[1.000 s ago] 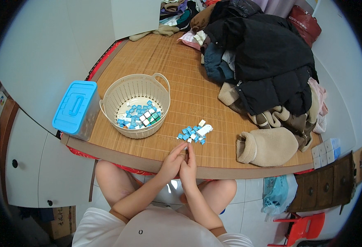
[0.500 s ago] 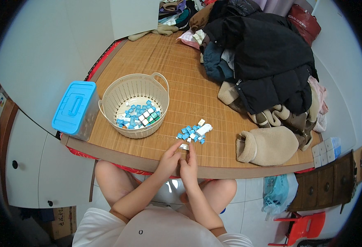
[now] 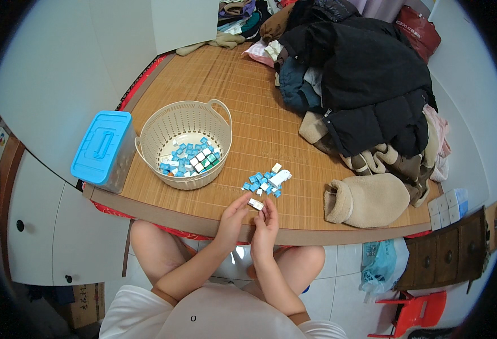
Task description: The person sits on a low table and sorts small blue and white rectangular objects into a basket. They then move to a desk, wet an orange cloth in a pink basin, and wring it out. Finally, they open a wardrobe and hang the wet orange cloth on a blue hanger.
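Note:
A short white block (image 3: 256, 204), perhaps small tiles side by side, lies on the bamboo mat (image 3: 203, 73) between my fingertips. My left hand (image 3: 232, 220) is at its left end, fingers stretched forward and loosely curved. On the other side, my right hand (image 3: 265, 227) has its fingertips close to the block's right end; whether they touch it is too small to tell. Just beyond is a loose cluster of small blue-and-white tiles (image 3: 255, 179), with a larger white piece (image 3: 281, 178) at its right side.
Left of the cluster stands a beige basket (image 3: 163, 121) holding more tiles and a puzzle cube (image 3: 204, 160). A blue-lidded box (image 3: 102, 147) is farther left. A beige fleece item (image 3: 370, 200) lies at right, below heaped clothes (image 3: 373, 85). The mat's front edge (image 3: 316, 236) runs before me.
My hands have drawn slightly apart at the fingertips, the right one shifting a little rightward. The white block between them has turned and shifted slightly nearer and right.

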Demonstrator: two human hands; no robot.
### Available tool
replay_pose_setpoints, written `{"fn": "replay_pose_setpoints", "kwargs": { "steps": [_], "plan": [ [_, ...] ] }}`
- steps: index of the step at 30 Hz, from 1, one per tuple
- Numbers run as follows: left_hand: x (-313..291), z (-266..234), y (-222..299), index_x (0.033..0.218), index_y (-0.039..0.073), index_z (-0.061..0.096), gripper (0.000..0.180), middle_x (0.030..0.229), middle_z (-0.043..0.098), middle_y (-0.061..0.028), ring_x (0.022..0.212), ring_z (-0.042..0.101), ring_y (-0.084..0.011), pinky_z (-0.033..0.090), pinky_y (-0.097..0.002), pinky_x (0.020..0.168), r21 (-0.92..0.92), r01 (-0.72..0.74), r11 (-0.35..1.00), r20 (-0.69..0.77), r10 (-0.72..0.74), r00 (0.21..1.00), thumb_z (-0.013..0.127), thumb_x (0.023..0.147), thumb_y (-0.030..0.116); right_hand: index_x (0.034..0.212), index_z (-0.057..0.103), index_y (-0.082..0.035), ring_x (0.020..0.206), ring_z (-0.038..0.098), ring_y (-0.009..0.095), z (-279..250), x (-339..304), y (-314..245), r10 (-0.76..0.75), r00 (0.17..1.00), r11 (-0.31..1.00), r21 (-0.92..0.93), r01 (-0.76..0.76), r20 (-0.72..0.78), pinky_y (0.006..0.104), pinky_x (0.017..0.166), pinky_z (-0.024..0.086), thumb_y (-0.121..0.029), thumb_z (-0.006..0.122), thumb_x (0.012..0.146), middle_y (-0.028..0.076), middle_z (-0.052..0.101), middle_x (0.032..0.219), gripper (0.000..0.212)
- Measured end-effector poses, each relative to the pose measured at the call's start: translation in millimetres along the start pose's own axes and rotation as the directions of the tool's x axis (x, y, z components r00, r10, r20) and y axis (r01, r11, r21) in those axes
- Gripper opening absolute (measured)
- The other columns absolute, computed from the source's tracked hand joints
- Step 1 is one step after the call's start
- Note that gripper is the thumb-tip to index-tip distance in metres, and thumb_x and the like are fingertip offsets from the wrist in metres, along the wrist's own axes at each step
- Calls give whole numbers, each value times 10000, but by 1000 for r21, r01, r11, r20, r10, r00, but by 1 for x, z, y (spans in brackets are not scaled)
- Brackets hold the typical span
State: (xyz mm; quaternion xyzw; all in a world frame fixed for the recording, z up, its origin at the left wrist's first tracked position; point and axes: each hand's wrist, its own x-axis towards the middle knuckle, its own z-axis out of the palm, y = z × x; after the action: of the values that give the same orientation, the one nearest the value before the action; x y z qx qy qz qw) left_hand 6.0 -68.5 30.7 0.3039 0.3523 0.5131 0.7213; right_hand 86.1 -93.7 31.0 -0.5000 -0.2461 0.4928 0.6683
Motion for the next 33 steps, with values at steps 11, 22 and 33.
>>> {"fn": "replay_pose_setpoints", "kwargs": {
  "steps": [11, 22, 33],
  "plan": [
    [5, -1, -10, 1297, -45, 405, 426, 1090, 527, -62, 972, 507, -97, 425, -218, 826, 114, -15, 993, 63, 8, 998, 385, 874, -7, 1331, 352, 36, 1214, 406, 198, -14, 11, 23, -89, 992, 942, -315, 114, 92, 285, 1017, 316, 73, 399, 834, 135, 407, 1324, 501],
    [-8, 9, -5, 1305, -34, 410, 408, 1252, 492, -106, 1143, 471, -148, 364, -265, 975, 118, -7, 993, 34, 3, 999, 406, 900, 18, 1338, 363, 18, 1086, 482, 155, 3, -4, -3, 15, 999, 998, -55, -13, 46, 259, 917, 393, 71, 378, 856, 121, 472, 1234, 485],
    [-23, 14, 28, 1303, -46, 400, 445, 1408, 336, -152, 1311, 316, -211, 267, -325, 1071, 187, -334, 924, 117, 317, 941, 353, 861, -60, 1357, 335, 9, 1131, 461, 150, 38, -21, -45, -32, 986, 999, 16, 30, 163, 260, 948, 374, 26, 360, 922, 114, 440, 1287, 436]
  ]
}}
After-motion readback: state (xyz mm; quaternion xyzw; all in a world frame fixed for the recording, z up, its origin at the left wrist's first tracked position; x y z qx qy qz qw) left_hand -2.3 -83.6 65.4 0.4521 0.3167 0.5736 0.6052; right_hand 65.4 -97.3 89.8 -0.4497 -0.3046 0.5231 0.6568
